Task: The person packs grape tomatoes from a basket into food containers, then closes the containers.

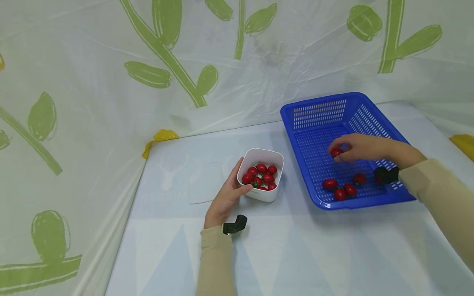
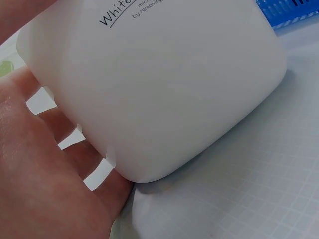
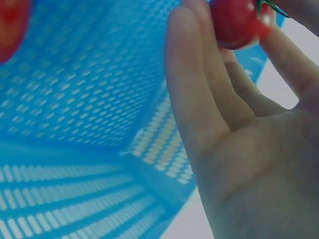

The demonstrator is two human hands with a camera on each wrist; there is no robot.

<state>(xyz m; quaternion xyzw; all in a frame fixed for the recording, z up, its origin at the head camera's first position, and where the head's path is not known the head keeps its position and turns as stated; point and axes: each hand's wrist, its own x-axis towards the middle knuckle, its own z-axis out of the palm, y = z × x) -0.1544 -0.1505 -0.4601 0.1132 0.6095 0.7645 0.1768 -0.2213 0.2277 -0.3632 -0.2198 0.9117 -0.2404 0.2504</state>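
Note:
Over the blue basket (image 1: 301, 154), my right hand (image 1: 357, 148) pinches a cherry tomato (image 1: 336, 152) between thumb and fingers. In the right wrist view that tomato (image 3: 237, 22) is glossy red with a green stem. My left hand (image 1: 228, 196) grips the near left side of a white square container (image 1: 264, 194), thumb at the rim and fingers along the wall. Several cherry tomatoes (image 1: 268, 178) lie inside it. The left wrist view shows the container's white wall (image 2: 164, 94) with printed lettering, the fingers against its edge.
Several more cherry tomatoes (image 1: 349, 190) lie at the near end of the basket floor. A clear, square lid-like outline (image 1: 205, 183) lies on the table left of the container. Behind the table hangs a white sheet (image 1: 92, 82) with green leaf prints.

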